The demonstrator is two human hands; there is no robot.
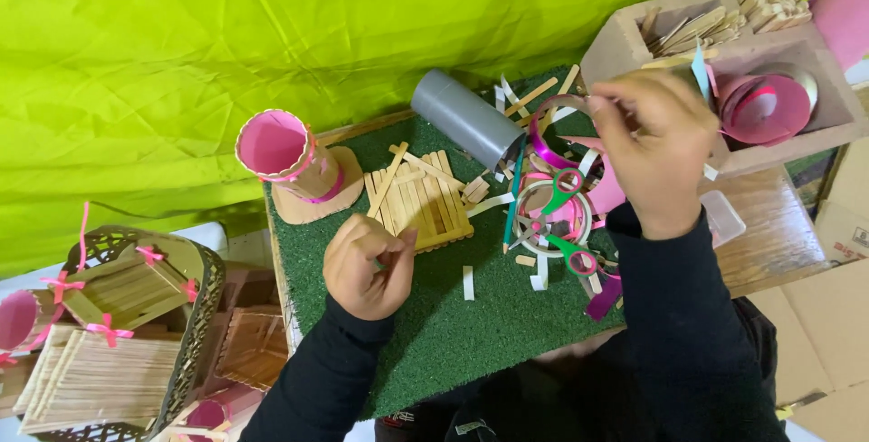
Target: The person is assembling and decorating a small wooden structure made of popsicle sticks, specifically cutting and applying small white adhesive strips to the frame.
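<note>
- The green mat (434,333) is fuzzy like grass, and the other things sit on it or around it.
- The left hand (367,266) rests on the near side of the mat. It is curled up tight, and a tiny bit of something peeks out between the fingers. I cannot tell what it is.
- Just past that hand lies a flat raft of wooden sticks (418,198), with more sticks laid across it. It lies flat, maybe so it stays steady.
- The right hand (652,143) is up over the far right end of the mat. It pinches a shiny pink ribbon strip (543,134) that bends in a loop. Held up like that, the strip hangs free of the mess.
- Under it, on the mat, lie a tape ring (554,216), green scissors (568,247) and paper scraps.
- A smooth grey tube (466,116) lies on its side at the far edge of the mat.
- A pink paper cup (285,157) stands up at the far left corner.
- Off the right end of the mat sits a cardboard box (625,39) with sticks and pink rolls.
</note>
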